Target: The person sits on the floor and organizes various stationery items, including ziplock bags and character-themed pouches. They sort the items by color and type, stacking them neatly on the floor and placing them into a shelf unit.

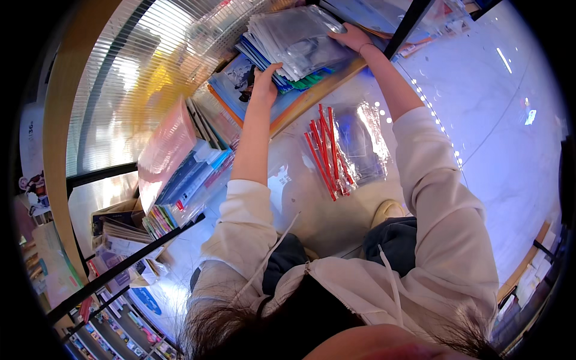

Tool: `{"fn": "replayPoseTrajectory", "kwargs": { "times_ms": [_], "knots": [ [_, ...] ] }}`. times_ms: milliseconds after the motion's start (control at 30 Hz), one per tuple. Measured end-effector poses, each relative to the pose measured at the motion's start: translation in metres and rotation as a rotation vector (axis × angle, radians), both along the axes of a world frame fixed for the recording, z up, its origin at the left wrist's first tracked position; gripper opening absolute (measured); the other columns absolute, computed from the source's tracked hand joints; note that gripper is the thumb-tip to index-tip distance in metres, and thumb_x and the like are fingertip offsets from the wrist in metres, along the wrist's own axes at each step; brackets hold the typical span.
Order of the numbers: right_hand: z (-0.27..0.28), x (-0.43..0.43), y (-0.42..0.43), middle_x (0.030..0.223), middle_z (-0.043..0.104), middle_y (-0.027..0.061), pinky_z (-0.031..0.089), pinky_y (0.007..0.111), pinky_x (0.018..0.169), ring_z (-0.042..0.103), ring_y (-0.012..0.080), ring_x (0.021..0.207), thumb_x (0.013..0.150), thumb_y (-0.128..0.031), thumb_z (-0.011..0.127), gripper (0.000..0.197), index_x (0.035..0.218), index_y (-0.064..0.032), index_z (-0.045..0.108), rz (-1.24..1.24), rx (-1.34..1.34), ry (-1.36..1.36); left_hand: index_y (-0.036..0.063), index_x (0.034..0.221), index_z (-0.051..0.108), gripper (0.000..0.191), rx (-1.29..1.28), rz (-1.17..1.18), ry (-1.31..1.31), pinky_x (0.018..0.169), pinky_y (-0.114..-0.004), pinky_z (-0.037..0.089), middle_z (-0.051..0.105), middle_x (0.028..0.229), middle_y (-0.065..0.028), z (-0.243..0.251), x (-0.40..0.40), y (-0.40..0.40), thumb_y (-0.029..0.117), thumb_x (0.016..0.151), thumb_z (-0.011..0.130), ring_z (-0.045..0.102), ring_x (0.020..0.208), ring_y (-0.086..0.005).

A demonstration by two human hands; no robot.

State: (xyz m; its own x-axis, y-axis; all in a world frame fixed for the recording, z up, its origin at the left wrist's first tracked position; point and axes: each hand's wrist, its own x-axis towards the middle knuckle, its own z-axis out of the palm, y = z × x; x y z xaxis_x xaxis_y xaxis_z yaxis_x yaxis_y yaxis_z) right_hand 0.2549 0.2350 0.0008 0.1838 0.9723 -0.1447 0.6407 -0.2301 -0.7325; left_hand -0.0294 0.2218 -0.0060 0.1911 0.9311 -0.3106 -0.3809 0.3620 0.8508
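A thick stack of clear plastic zip pouches (pixel 301 40), with white, blue and green edges, lies over the wooden shelf at the top of the view. My left hand (pixel 267 83) grips the stack's near left edge, thumb on top. At its far right edge, my right hand (pixel 350 38) holds the pouches, the fingers partly hidden. Beneath the stack are flat folders (pixel 238 81), one with a printed picture and an orange edge. On the floor below, between my arms, lie several clear pouches with red zip strips (pixel 330 153).
A black metal post (pixel 408 28) rises beside my right forearm. To the left stand a ribbed translucent panel (pixel 135 90), a pink plastic folder (pixel 166 153) and upright blue folders (pixel 193 175). A black rail (pixel 130 265) crosses the lower left. My shoe (pixel 388 211) is near the floor pouches.
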Motion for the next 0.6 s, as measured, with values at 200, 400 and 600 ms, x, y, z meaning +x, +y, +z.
{"fn": "replayPoseTrajectory", "kwargs": {
  "times_ms": [200,400,600],
  "knots": [
    [-0.020,0.019,0.037,0.111,0.058,0.0146,0.039,0.031,0.090,0.054,0.0256,0.102,0.072,-0.058,0.052,0.075,0.121,-0.0010,0.049,-0.115,-0.183,0.202,0.0032,0.105,0.041,0.046,-0.025,-0.043,-0.050,0.084,-0.034,0.042,0.053,0.100,-0.0080,0.007,0.002,0.002,-0.003,0.067,0.065,0.051,0.096,-0.0220],
    [-0.032,0.007,0.040,0.118,0.051,0.0131,0.038,0.032,0.092,0.052,0.0222,0.104,0.079,-0.049,0.052,0.068,0.129,-0.0044,0.039,0.044,0.049,0.214,0.0014,0.102,0.048,0.034,-0.120,-0.120,-0.188,0.087,-0.036,0.040,0.053,0.102,-0.0104,0.008,-0.001,-0.001,-0.002,0.070,0.059,0.051,0.097,-0.0249],
    [-0.007,-0.046,0.030,0.131,0.039,0.0164,0.029,0.035,0.100,0.037,0.0229,0.121,0.086,-0.049,0.039,0.064,0.136,-0.0104,0.028,0.219,-0.147,0.650,0.0015,0.104,0.050,0.033,-0.247,-0.151,-0.173,0.086,-0.043,0.043,0.055,0.105,-0.0150,0.034,-0.020,0.004,0.009,0.072,0.055,0.053,0.097,-0.0309]
  ]
}}
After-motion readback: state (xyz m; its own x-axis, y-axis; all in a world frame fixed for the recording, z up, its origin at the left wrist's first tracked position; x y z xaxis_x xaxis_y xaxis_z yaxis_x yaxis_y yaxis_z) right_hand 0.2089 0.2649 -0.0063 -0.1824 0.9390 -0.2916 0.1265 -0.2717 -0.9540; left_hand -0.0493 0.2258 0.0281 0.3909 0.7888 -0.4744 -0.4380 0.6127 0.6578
